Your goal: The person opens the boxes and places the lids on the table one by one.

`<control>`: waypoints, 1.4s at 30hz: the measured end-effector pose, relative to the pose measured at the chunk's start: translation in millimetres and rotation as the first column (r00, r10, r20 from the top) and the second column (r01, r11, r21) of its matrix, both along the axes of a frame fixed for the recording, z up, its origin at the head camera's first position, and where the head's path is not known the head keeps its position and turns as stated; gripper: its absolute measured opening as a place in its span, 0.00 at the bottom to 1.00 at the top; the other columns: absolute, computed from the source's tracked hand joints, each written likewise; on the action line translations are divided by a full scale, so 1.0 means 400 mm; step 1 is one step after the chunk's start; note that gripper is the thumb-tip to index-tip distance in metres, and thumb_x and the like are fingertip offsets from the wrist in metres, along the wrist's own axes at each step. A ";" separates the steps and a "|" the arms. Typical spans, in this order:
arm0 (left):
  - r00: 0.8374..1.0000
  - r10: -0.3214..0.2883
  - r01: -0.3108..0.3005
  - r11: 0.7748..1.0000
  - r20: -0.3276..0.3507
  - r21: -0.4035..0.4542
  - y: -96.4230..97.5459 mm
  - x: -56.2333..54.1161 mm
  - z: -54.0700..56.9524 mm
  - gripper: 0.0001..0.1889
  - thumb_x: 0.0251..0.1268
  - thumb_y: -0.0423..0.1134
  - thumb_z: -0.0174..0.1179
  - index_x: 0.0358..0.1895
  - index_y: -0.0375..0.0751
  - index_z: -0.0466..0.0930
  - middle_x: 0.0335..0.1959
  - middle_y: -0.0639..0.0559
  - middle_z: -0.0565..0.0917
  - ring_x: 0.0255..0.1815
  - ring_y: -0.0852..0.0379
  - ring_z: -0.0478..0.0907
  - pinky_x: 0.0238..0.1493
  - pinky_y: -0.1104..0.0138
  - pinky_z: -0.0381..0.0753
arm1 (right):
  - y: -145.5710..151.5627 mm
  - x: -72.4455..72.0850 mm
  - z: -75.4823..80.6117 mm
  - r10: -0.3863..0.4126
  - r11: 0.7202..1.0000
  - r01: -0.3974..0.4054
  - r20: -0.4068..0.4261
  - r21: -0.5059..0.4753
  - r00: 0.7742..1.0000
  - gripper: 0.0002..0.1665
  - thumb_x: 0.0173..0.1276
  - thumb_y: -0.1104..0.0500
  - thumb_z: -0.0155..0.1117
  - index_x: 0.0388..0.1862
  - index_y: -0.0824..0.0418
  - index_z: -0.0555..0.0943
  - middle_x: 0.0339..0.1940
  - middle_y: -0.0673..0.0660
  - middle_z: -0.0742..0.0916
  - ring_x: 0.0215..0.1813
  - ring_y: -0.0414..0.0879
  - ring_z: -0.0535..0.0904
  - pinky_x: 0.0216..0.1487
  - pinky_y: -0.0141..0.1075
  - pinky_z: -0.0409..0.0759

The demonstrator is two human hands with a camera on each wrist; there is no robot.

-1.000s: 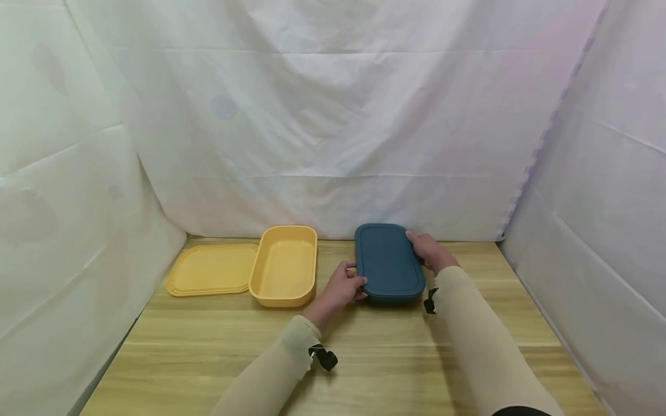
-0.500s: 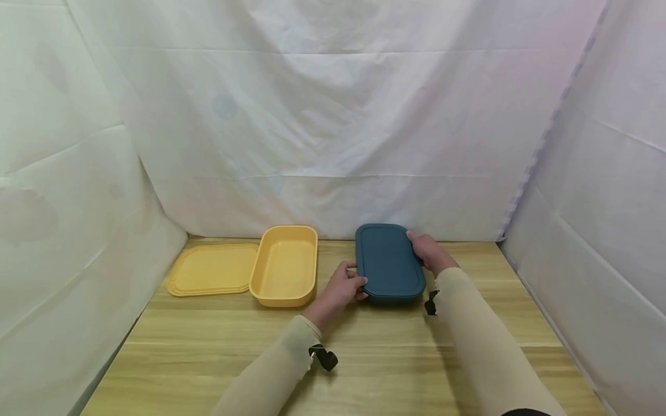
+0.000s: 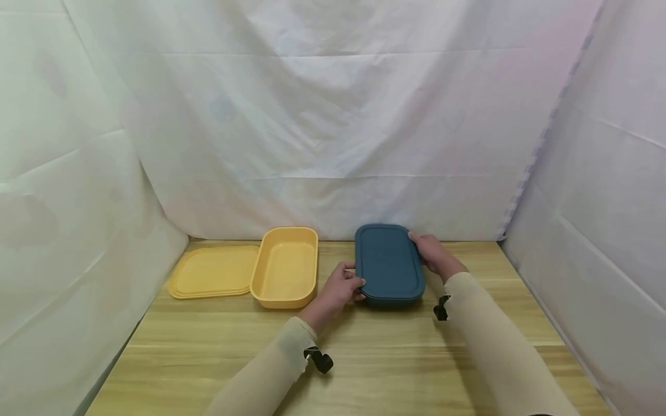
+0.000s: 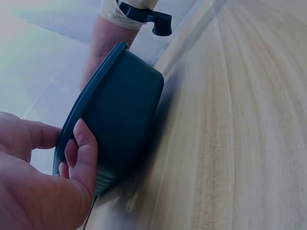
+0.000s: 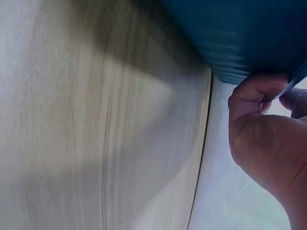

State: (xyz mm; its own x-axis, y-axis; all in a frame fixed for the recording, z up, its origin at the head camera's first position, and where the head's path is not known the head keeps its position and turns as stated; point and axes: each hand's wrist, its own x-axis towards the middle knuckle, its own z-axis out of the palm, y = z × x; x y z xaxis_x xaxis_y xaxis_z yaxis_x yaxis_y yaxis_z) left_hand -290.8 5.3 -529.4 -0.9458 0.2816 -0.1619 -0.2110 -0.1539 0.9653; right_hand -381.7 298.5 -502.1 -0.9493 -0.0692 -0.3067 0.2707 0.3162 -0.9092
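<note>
A dark blue rectangular food container [image 4: 129, 91] stands on the table with its flat blue lid [image 3: 389, 260] on top. My left hand [image 3: 338, 290] pinches its near left edge. In the left wrist view the thumb lies on the lid side, and the curled fingers [image 4: 86, 148] sit under the rim. At the far right corner my right hand [image 3: 434, 253] grips the edge. The right wrist view has the bent fingers of that hand [image 5: 268, 129] at the lid's rim, with the ridged container wall beside them.
Left of the blue container stands an uncovered yellow container [image 3: 285, 268]. A yellow lid [image 3: 213, 271] lies flat at its left, reaching up to its side. White cloth [image 3: 333, 115] hangs close behind the wooden table [image 3: 374, 370] and along both sides.
The right wrist and forearm have shifted slightly to the right, while the left forearm has moved a little left. Both hands keep their hold, and the containers stay in place.
</note>
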 end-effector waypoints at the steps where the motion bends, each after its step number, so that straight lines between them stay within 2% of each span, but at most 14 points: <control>1: 1.000 -0.005 0.005 1.000 -0.006 0.000 -0.002 0.002 0.001 0.27 0.75 0.23 0.61 0.74 0.31 0.67 0.45 0.42 0.78 0.30 0.54 0.83 0.34 0.65 0.87 | 0.002 0.003 0.003 0.010 1.000 -0.010 -0.004 -0.025 1.000 0.29 0.95 0.43 0.42 0.53 0.67 0.79 0.26 0.49 0.79 0.31 0.42 0.80 0.41 0.38 0.84; 3: 1.000 -0.014 0.014 1.000 -0.014 0.000 -0.006 0.007 0.003 0.27 0.75 0.23 0.61 0.74 0.30 0.67 0.44 0.42 0.78 0.31 0.54 0.83 0.35 0.65 0.88 | 0.004 0.006 0.006 0.017 0.998 -0.018 -0.010 -0.058 1.000 0.29 0.95 0.45 0.43 0.55 0.69 0.79 0.26 0.49 0.81 0.33 0.42 0.81 0.42 0.38 0.86; 6: 1.000 -0.023 0.023 1.000 -0.020 -0.004 -0.013 0.015 0.006 0.27 0.76 0.23 0.60 0.74 0.30 0.66 0.43 0.43 0.78 0.31 0.54 0.82 0.36 0.64 0.88 | 0.005 0.008 0.006 0.032 0.996 -0.033 -0.008 -0.088 0.999 0.27 0.95 0.46 0.43 0.46 0.67 0.79 0.23 0.48 0.78 0.31 0.42 0.80 0.41 0.38 0.86; 9: 0.999 -0.026 0.027 1.000 -0.024 0.006 -0.019 0.023 0.012 0.27 0.76 0.23 0.59 0.74 0.30 0.66 0.43 0.43 0.78 0.32 0.54 0.83 0.36 0.64 0.87 | 0.004 0.009 0.003 0.042 0.993 -0.042 -0.002 -0.109 0.999 0.26 0.95 0.46 0.44 0.37 0.61 0.73 0.22 0.47 0.74 0.29 0.41 0.77 0.40 0.38 0.84; 12: 0.999 -0.031 0.031 0.999 -0.026 0.012 -0.025 0.034 0.019 0.26 0.75 0.23 0.59 0.73 0.30 0.66 0.42 0.43 0.78 0.31 0.54 0.83 0.35 0.65 0.86 | 0.001 0.014 0.000 0.038 0.992 -0.038 0.001 -0.120 0.999 0.25 0.94 0.47 0.45 0.35 0.58 0.70 0.22 0.47 0.72 0.28 0.42 0.74 0.37 0.38 0.82; 15: 0.999 -0.032 0.032 0.999 -0.023 0.010 -0.031 0.046 0.026 0.27 0.74 0.23 0.59 0.73 0.30 0.66 0.42 0.43 0.77 0.31 0.54 0.83 0.34 0.65 0.86 | -0.001 0.023 0.000 0.054 0.991 -0.055 -0.008 -0.122 0.998 0.23 0.94 0.47 0.44 0.36 0.58 0.69 0.22 0.47 0.71 0.28 0.42 0.73 0.37 0.38 0.81; 20: 0.999 -0.039 0.039 0.999 -0.020 0.006 -0.040 0.063 0.037 0.27 0.73 0.24 0.60 0.72 0.30 0.65 0.43 0.43 0.77 0.32 0.54 0.83 0.35 0.65 0.86 | -0.006 0.040 0.003 0.056 0.987 -0.057 -0.014 -0.148 0.998 0.22 0.95 0.48 0.43 0.40 0.60 0.71 0.24 0.48 0.73 0.30 0.42 0.78 0.39 0.39 0.85; 25: 0.998 -0.059 0.059 0.998 -0.034 0.001 -0.051 0.076 0.046 0.25 0.73 0.24 0.60 0.70 0.30 0.64 0.42 0.42 0.79 0.31 0.55 0.84 0.37 0.63 0.87 | -0.014 0.057 0.010 0.067 0.983 -0.071 -0.029 -0.171 0.997 0.22 0.95 0.51 0.41 0.39 0.61 0.71 0.23 0.48 0.71 0.29 0.42 0.76 0.38 0.40 0.84; 30: 0.998 -0.063 0.063 0.998 -0.024 -0.006 -0.062 0.091 0.048 0.25 0.74 0.25 0.60 0.70 0.30 0.65 0.42 0.43 0.79 0.30 0.56 0.83 0.37 0.64 0.87 | -0.023 0.071 0.012 0.065 0.980 -0.069 -0.028 -0.189 0.997 0.21 0.95 0.52 0.42 0.45 0.64 0.74 0.25 0.49 0.72 0.29 0.41 0.76 0.37 0.38 0.84; 33: 0.998 -0.062 0.062 0.998 -0.023 -0.001 -0.065 0.099 0.047 0.26 0.73 0.25 0.61 0.70 0.30 0.64 0.41 0.44 0.78 0.29 0.56 0.83 0.35 0.66 0.86 | -0.026 0.076 0.010 0.041 0.981 -0.043 -0.017 -0.188 0.999 0.21 0.95 0.52 0.43 0.56 0.68 0.76 0.29 0.50 0.76 0.33 0.41 0.80 0.39 0.37 0.86; 38: 0.998 -0.057 0.057 0.998 -0.023 0.003 -0.071 0.107 0.048 0.26 0.72 0.25 0.61 0.70 0.30 0.64 0.41 0.45 0.77 0.29 0.56 0.83 0.34 0.67 0.86 | -0.033 0.083 0.010 0.033 0.986 -0.037 -0.028 -0.165 0.999 0.29 0.94 0.52 0.44 0.77 0.73 0.68 0.45 0.55 0.85 0.44 0.43 0.87 0.46 0.39 0.89; 42: 0.998 -0.065 0.065 0.998 -0.027 -0.004 -0.077 0.112 0.047 0.25 0.74 0.24 0.61 0.69 0.30 0.64 0.41 0.45 0.76 0.29 0.56 0.83 0.34 0.67 0.87 | -0.037 0.092 0.011 0.026 0.988 -0.030 -0.030 -0.150 0.999 0.30 0.93 0.52 0.45 0.79 0.73 0.65 0.49 0.58 0.83 0.46 0.44 0.86 0.46 0.39 0.89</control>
